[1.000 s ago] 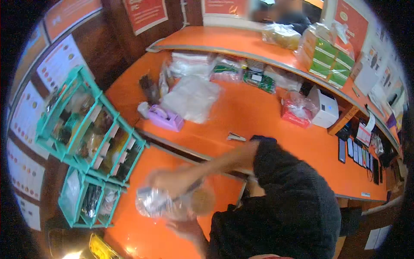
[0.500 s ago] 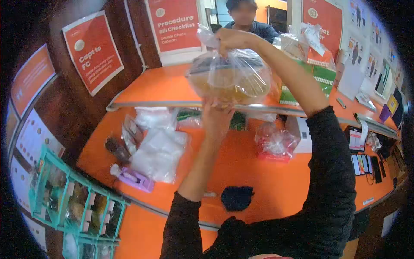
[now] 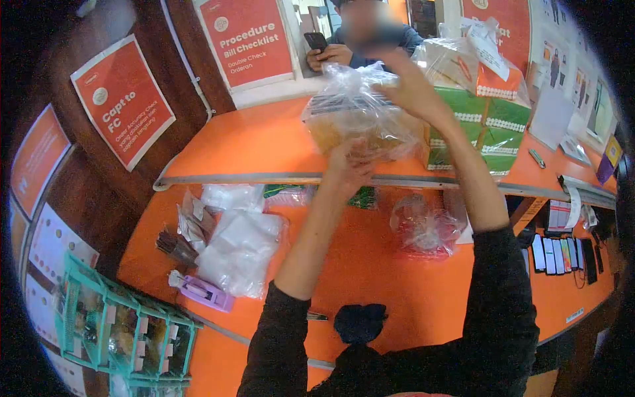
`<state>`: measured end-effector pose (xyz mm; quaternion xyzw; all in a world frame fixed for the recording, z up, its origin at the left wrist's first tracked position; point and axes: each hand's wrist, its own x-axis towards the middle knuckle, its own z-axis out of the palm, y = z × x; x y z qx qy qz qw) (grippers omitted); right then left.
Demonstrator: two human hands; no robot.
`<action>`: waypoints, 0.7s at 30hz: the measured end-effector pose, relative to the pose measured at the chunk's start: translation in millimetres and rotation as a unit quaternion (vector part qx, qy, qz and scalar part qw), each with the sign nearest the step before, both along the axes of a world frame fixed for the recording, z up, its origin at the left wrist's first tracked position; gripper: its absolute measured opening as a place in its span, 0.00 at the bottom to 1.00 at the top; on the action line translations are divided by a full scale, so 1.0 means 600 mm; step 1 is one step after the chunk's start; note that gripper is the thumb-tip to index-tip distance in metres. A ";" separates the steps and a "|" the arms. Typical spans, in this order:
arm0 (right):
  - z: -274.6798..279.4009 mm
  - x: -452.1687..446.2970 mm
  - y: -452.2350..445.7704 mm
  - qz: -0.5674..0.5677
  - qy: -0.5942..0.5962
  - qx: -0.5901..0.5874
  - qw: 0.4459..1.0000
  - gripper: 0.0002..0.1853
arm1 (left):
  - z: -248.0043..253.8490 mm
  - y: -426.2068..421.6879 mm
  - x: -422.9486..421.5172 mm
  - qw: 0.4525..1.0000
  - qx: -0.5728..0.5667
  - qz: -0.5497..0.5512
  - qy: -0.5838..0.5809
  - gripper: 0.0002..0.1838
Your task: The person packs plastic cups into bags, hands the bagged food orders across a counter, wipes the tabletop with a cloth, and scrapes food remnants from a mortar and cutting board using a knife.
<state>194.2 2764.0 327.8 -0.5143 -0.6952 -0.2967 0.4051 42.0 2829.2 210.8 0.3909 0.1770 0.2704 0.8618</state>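
Observation:
A clear plastic bag (image 3: 364, 126) with a yellowish-brown content and dark flat items on top rests on the raised orange shelf. My left hand (image 3: 355, 162) is against its lower front, fingers loosely bent and apart. Beside the bag's gathered top is my right hand (image 3: 405, 83), open, with blurred fingers raised and no grip on the bag visible. Just to the right stands another clear bag with green boxes (image 3: 476, 126) and a paper slip on it. Across the shelf a person (image 3: 377, 33) holds a dark phone (image 3: 316, 42).
Below the shelf lie a stack of clear plastic bags (image 3: 241, 251), a purple tape dispenser (image 3: 206, 293), a red item in plastic (image 3: 426, 228) and a dark cloth item (image 3: 359, 323). Several phones (image 3: 561, 255) lie at the right. A teal rack (image 3: 122, 331) stands at lower left.
The bag has come down from my raised hands onto the shelf. My right hand has let go of its top and moved right. The person across now holds up a phone.

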 end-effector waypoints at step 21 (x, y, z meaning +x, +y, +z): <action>-0.371 -0.275 -0.326 0.028 0.178 0.031 0.983 0.23 | -0.245 -0.289 -0.341 0.840 0.233 -0.490 -0.018 0.40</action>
